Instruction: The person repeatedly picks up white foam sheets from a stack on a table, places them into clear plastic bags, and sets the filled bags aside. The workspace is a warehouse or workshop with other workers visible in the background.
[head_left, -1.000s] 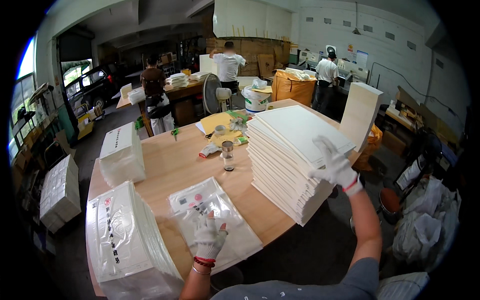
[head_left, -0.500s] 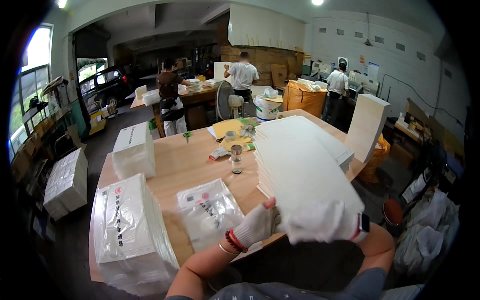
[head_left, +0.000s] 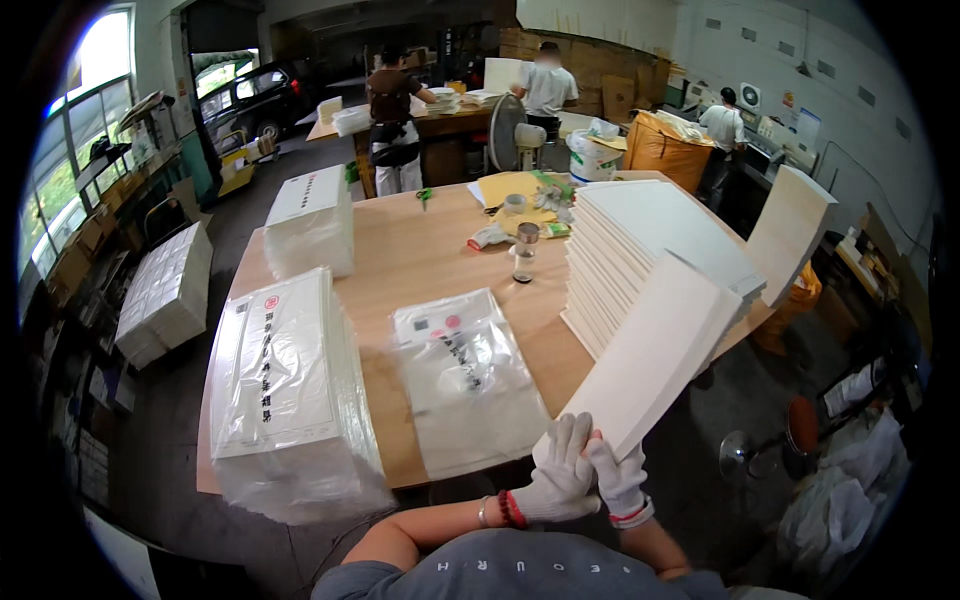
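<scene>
White paper sheaf (head_left: 645, 350) slanted up just on the near side of the tall paper stack (head_left: 660, 215), its lower end gripped by the right hand (head_left: 620, 475). The left hand (head_left: 562, 468) lay across that end, fingers extended, its grip unclear, probably to steady it.

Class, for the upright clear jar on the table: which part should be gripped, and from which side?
I'd grip the jar around its clear body, just below the lid, coming from the near left. It stands upright and narrow, so hands could likely close around it; the tall stack of sheets rises at its right, hampering that approach.
</scene>
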